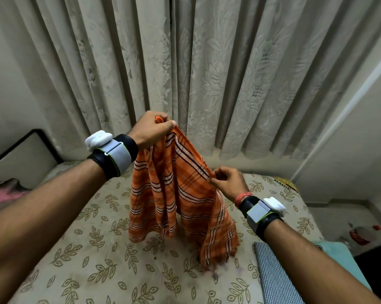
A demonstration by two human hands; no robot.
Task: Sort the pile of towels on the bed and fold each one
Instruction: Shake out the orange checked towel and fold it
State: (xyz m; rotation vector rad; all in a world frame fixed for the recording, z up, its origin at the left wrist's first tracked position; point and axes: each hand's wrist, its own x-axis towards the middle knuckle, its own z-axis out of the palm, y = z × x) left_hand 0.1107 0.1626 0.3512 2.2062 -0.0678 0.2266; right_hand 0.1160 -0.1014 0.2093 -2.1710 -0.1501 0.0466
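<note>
An orange checked towel [176, 200] with white and dark stripes hangs above the bed [93, 255]. My left hand [151, 130] grips its top corner, raised high in front of the curtain. My right hand [228, 182] pinches the towel's edge lower down on the right side. The towel's fringed bottom end touches the leaf-patterned bedsheet; the rest hangs in loose folds between my hands.
A folded black-and-white patterned cloth [275, 275] lies on a light blue one [343, 260] at the bed's right edge. Pink fabric [3, 196] sits at the far left by the headboard [20, 154]. Cream curtains [185, 62] hang behind the bed.
</note>
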